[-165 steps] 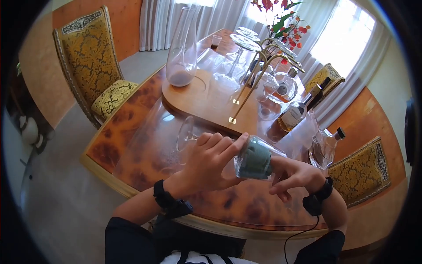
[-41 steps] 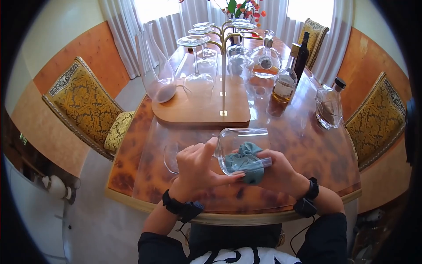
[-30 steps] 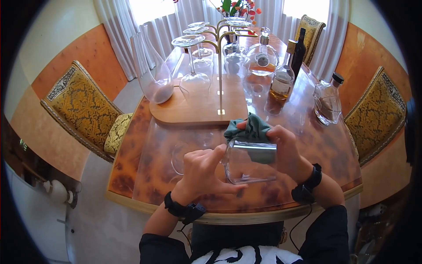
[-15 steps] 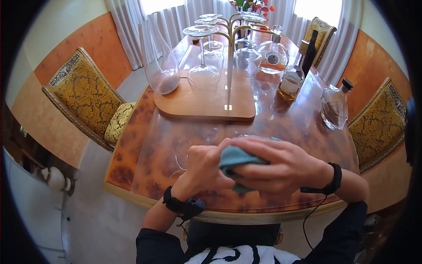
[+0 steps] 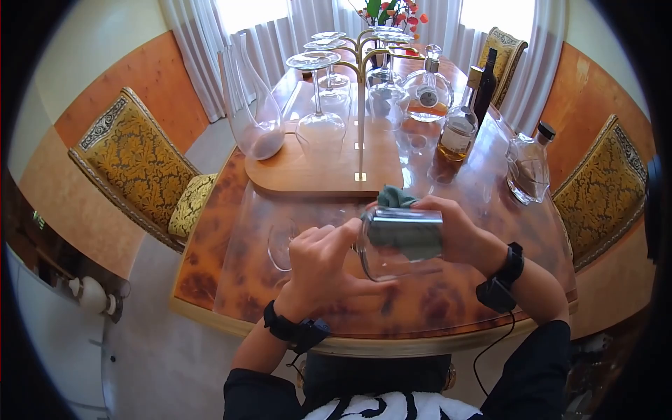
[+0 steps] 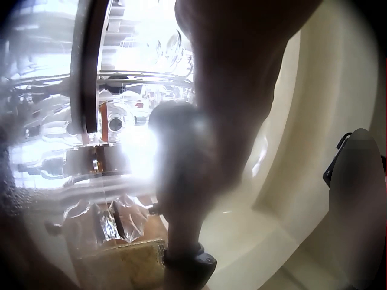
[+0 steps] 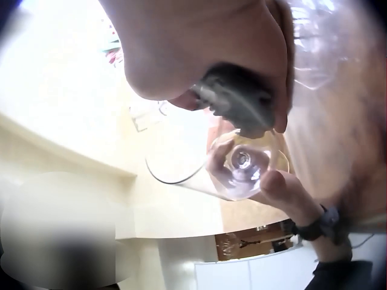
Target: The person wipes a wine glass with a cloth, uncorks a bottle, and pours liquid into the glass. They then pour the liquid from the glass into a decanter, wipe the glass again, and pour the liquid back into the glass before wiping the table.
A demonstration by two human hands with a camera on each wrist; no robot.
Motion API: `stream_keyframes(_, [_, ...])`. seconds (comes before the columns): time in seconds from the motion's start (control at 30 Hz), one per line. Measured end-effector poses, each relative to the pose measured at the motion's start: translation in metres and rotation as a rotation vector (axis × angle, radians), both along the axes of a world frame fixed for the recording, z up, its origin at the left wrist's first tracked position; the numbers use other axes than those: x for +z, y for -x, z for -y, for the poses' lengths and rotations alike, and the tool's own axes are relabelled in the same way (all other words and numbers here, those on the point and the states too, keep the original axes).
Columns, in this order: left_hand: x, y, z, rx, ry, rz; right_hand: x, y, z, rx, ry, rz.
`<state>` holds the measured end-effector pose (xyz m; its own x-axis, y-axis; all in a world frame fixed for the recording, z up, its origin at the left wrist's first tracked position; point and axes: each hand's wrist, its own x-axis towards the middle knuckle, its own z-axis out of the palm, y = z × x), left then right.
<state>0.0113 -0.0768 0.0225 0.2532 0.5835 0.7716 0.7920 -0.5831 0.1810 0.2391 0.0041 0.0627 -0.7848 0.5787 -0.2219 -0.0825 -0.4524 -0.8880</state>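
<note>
A wine glass lies sideways in the air above the table's near part, its bowl to the right and its round foot to the left. My left hand grips it where the stem meets the bowl, thumb stretched along the near side. My right hand holds a bunched grey-green cloth against the bowl. The cloth sticks up over the bowl's upper side and also shows through the glass. In the right wrist view the same cloth sits at the bowl's rim, held by the fingers.
Behind the hands stands a wooden board with a brass rack, several stemmed glasses hanging upside down, and a tall decanter. On the right are a liquor bottle, a dark bottle and a glass carafe. Chairs flank the table.
The right hand, which covered the bowl with the cloth half a second ago, has turned and moved to the bowl's right and far side. The left hand keeps its grip on the glass.
</note>
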Motion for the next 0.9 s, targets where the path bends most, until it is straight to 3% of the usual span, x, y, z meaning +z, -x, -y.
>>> stream_keyframes(0.03, [-0.001, 0.001, 0.0, 0.001, -0.001, -0.002, -0.007, 0.001, 0.001, -0.043, 0.19, -0.033])
stream_keyframes(0.07, [-0.004, 0.003, -0.001, 0.055, -0.028, -0.008, -0.015, 0.002, 0.003, -0.042, 0.188, -0.034])
stream_keyframes(0.13, [-0.007, 0.004, -0.004, 0.111, -0.053, -0.014, -0.029, 0.004, 0.01, 0.041, 0.42, -0.408])
stream_keyframes(0.2, [-0.006, 0.002, -0.01, 0.109, -0.191, 0.026, -0.029, 0.011, 0.018, -0.036, 0.358, -0.398])
stream_keyframes(0.27, [-0.006, 0.003, -0.011, 0.112, -0.185, 0.028, -0.023, 0.014, 0.025, -0.176, 0.328, -0.402])
stream_keyframes(0.4, [-0.006, 0.005, -0.012, 0.122, -0.153, 0.042, -0.027, 0.004, 0.028, -0.131, 0.318, -0.524])
stream_keyframes(0.47, [-0.009, 0.006, -0.012, 0.123, -0.118, 0.042, -0.024, 0.004, 0.034, -0.319, 0.111, -0.489])
stream_keyframes(0.6, [-0.009, 0.001, -0.009, 0.045, -0.044, 0.074, -0.019, -0.006, 0.029, -0.337, -0.029, -0.506])
stream_keyframes(0.67, [-0.008, -0.002, -0.005, -0.022, 0.025, 0.107, -0.012, -0.006, 0.026, -0.286, -0.368, -0.4])
stream_keyframes(0.7, [-0.008, -0.002, -0.004, -0.085, 0.099, 0.138, -0.005, -0.008, 0.023, -0.29, -0.367, -0.403])
stream_keyframes(0.77, [-0.005, -0.001, -0.003, -0.109, 0.147, 0.149, 0.018, -0.014, 0.017, -0.13, -0.8, 0.007])
stream_keyframes(0.8, [-0.004, 0.0, -0.003, -0.128, 0.191, 0.165, 0.025, -0.014, 0.014, -0.135, -0.798, 0.001])
stream_keyframes(0.87, [-0.003, 0.004, -0.003, -0.156, 0.218, 0.17, 0.038, -0.013, 0.008, -0.026, -1.083, 0.063])
stream_keyframes(0.9, [-0.004, 0.005, -0.003, -0.183, 0.248, 0.185, 0.041, -0.011, 0.007, -0.027, -1.082, 0.062])
